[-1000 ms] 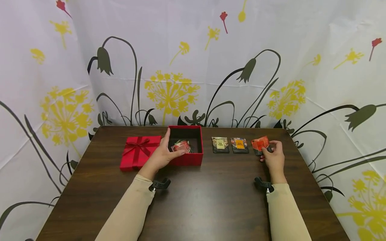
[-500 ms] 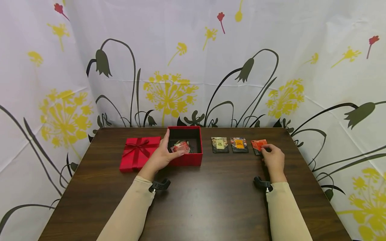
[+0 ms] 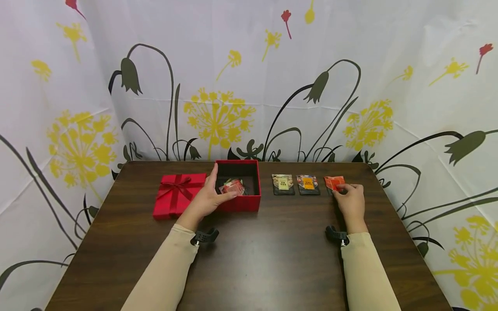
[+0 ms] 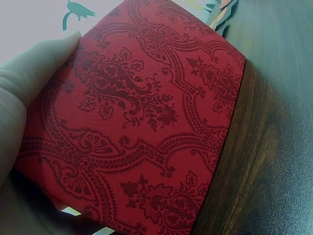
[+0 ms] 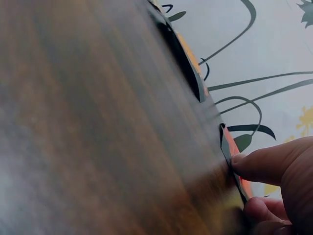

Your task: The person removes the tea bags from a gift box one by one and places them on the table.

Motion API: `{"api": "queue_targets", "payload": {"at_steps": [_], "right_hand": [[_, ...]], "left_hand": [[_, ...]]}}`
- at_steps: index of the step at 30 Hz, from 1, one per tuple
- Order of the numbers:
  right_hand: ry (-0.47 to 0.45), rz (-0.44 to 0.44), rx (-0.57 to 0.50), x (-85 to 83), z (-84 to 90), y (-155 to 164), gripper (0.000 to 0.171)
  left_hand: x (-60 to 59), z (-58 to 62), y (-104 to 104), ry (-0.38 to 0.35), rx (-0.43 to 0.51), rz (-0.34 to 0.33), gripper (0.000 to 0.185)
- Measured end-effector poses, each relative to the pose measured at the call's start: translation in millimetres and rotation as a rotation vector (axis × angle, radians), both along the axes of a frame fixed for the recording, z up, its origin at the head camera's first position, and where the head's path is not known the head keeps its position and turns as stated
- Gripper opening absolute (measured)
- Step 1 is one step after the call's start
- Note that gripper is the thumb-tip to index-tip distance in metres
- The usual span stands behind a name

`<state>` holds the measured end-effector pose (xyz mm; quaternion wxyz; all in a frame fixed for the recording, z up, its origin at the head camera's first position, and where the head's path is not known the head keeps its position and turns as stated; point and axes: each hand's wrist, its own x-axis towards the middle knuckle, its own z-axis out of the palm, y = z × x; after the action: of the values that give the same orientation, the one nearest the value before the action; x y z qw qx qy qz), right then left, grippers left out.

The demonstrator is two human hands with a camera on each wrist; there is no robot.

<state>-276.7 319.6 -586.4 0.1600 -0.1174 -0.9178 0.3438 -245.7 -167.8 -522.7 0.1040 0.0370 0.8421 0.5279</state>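
My right hand (image 3: 352,205) pinches the near edge of a flat red-orange sachet (image 3: 333,181) at the right end of a row on the table. In the right wrist view its thumb lies on the face of the sachet (image 5: 230,144), close over the wood. My left hand (image 3: 204,201) holds the near left corner of an open red gift box (image 3: 254,204), its thumb along the front rim and its fingers along the left side. Several small sachets (image 3: 234,186) lie inside the box's dark interior. The left wrist view shows the patterned box wall (image 4: 142,98) beside the thumb.
The red box lid (image 3: 165,208) with a ribbon bow lies left of the box. A yellow-labelled sachet (image 3: 283,184) and an orange-labelled sachet (image 3: 308,185) lie between the box and the right hand. Behind the brown table (image 3: 249,259) hangs a flowered cloth (image 3: 249,65).
The red-orange sachet has gone from tilted in the right hand to lying flat in line with the other two. My right fingers have shifted slightly left over its near edge. The left hand stays put.
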Motion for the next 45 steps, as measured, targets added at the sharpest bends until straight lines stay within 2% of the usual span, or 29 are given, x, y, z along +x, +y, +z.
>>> {"api": "queue_targets", "payload": {"at_steps": [9, 17, 32, 45], "right_hand": [[-0.003, 0.003, -0.015, -1.3, 1.3, 0.7, 0.029], [0.039, -0.014, -0.045, -1.8, -0.7, 1.6, 0.027], [-0.005, -0.021, -0.027, -1.4, -0.2, 0.3, 0.032], [-0.002, -0.025, -0.02, 0.5, 1.6, -5.0, 0.035]], "left_hand": [[-0.8, 0.4, -0.2, 0.005, -0.006, -0.003, 0.123], [-0.5, 0.8, 1.2, 0.007, -0.004, 0.0, 0.124], [0.0, 1.2, 1.5, 0.007, 0.005, -0.007, 0.123], [-0.6, -0.3, -0.6, -0.001, -0.001, -0.007, 0.123]]}}
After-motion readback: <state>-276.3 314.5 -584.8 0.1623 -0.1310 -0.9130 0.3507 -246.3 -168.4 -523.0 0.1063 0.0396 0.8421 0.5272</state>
